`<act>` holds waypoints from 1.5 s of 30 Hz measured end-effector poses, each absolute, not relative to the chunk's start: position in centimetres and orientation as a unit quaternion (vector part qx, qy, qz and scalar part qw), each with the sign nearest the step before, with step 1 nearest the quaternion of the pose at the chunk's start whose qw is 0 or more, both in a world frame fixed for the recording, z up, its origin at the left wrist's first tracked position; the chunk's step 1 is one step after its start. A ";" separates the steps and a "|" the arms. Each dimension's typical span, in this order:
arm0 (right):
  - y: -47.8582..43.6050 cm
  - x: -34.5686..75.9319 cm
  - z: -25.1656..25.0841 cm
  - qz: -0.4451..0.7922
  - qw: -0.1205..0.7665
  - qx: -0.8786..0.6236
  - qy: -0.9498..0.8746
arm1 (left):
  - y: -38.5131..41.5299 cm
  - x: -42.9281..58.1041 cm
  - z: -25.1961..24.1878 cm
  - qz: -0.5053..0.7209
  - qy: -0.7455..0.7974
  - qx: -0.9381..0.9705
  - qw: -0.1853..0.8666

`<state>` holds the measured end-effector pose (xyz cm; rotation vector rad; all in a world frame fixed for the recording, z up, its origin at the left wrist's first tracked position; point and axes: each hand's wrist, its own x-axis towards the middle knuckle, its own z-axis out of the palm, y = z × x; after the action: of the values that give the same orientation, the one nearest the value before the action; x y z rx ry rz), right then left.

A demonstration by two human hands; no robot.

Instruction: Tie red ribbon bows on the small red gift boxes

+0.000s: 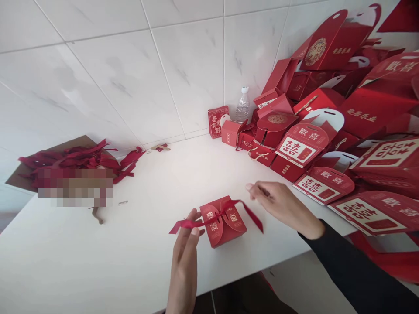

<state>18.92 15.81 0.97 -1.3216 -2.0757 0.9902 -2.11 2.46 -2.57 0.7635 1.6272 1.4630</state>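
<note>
A small red box point(212, 233) with rounded flaps folded over its top sits near the table's front edge. Across its top runs a dark red ribbon point(252, 215), one end hanging over the right side and the other stretching left. My left hand point(187, 257) is at the box's left side, fingers apart, with the ribbon's left end passing by its fingertips; whether it grips the ribbon is unclear. To the right of the box, my right hand point(281, 205) is raised with its fingers curled and pressed together, apart from box and ribbon. What those fingers may hold is hidden.
Many red gift boxes point(360, 113) are piled on the right. A clear bottle point(242, 105) stands by the tiled wall behind smaller boxes. At the left lies an open cardboard box point(19, 178) of red ribbons point(78, 159), partly blurred out. The white table point(147, 244) ends at the front.
</note>
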 end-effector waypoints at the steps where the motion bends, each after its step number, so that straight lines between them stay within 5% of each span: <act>1: 15.3 18.8 0.7 0.403 0.219 -0.487 -0.743 | 2.4 -1.8 -2.4 0.570 0.654 0.307 0.392; 6: 13.9 16.6 -0.8 0.612 0.247 -0.451 -0.601 | 2.8 -1.1 -2.0 0.539 0.684 0.376 0.318; 14: 13.7 13.9 -1.3 0.669 0.376 -0.425 -0.480 | 4.3 -1.4 -1.9 0.574 0.636 0.405 0.320; 22: 12.7 14.7 -1.6 0.732 0.374 -0.395 -0.410 | 3.6 -1.4 -3.5 0.583 0.650 0.371 0.316; 37: 12.4 14.9 -0.7 0.678 0.370 -0.444 -0.454 | 5.4 -0.8 0.3 0.520 0.639 0.415 0.386; 45: 12.7 14.5 2.5 0.426 0.339 -0.413 -0.730 | 6.9 -0.8 2.7 0.425 0.675 0.532 0.285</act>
<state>14.53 12.71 2.49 -1.0761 -1.9018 1.1086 -0.75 6.92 2.68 1.4219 1.8048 1.1351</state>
